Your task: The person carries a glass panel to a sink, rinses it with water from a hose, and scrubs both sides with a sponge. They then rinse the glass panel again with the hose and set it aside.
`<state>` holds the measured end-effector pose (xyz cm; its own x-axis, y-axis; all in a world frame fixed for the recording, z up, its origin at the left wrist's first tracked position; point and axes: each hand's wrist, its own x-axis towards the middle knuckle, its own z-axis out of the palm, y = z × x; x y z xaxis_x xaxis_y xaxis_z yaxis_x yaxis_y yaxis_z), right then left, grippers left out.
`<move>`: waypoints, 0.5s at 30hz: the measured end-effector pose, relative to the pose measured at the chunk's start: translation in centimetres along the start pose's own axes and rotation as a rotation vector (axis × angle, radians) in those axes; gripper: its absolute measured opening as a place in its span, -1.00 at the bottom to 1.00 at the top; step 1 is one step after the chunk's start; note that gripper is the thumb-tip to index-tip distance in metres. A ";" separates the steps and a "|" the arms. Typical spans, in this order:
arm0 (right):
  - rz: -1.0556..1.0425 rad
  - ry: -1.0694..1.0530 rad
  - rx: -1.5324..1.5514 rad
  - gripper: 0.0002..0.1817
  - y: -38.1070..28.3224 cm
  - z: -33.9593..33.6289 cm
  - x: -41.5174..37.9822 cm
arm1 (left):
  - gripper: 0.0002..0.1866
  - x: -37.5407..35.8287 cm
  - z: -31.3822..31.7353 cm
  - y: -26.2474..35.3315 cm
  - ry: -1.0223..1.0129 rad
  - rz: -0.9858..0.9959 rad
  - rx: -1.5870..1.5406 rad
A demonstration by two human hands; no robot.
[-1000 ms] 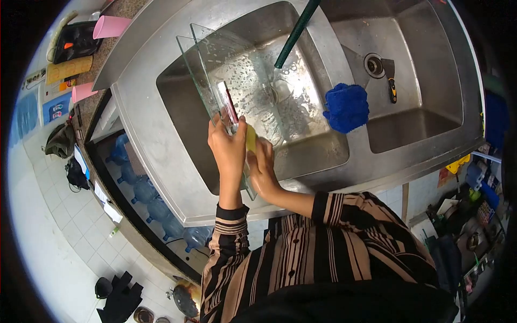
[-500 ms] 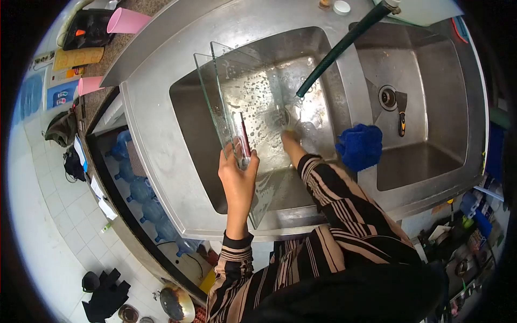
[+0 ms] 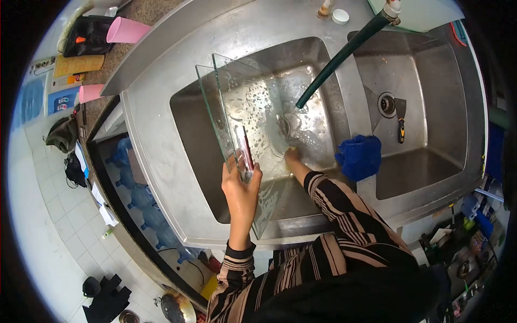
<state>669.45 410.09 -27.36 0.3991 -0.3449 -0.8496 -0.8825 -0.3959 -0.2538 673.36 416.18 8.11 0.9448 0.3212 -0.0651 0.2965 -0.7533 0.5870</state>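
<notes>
1. Over the left sink basin (image 3: 199,161): left hand (image 3: 241,188) clamped on the near edge of a glass tank (image 3: 242,113), which stands tilted inside the basin.
2. Right hand (image 3: 292,157) reaches inside the tank, fingers closed on a yellow sponge (image 3: 291,149) pressed to the wet glass.
3. Green hose (image 3: 339,54) ends over the tank.
4. Blue cloth (image 3: 360,156) lies on the divider, near the right forearm.
</notes>
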 end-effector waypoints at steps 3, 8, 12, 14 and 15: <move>-0.072 -0.022 0.091 -0.71 -4.4 0.0 3.3 | -0.67 0.0 0.1 -0.5 -0.011 0.040 0.040; -0.395 -0.063 0.409 -0.64 -16.4 -2.5 6.2 | -0.70 -0.1 -0.1 -0.1 -0.041 -0.125 -0.052; -0.660 0.093 0.368 -0.59 -15.6 -1.4 6.3 | -0.67 0.0 -0.1 0.2 -0.019 -0.087 -0.050; -0.652 0.272 0.122 -0.58 -11.2 0.6 7.2 | -0.66 0.1 -0.3 0.3 -0.041 -0.113 -0.045; -0.531 0.303 -0.033 -0.60 -8.5 0.9 6.5 | -0.65 0.1 -0.3 0.3 -0.038 -0.101 -0.046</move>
<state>679.37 411.93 -31.15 0.8394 -0.3179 -0.4408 -0.5376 -0.6046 -0.5877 673.50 416.14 8.49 0.9154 0.3713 -0.1554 0.3843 -0.6911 0.6121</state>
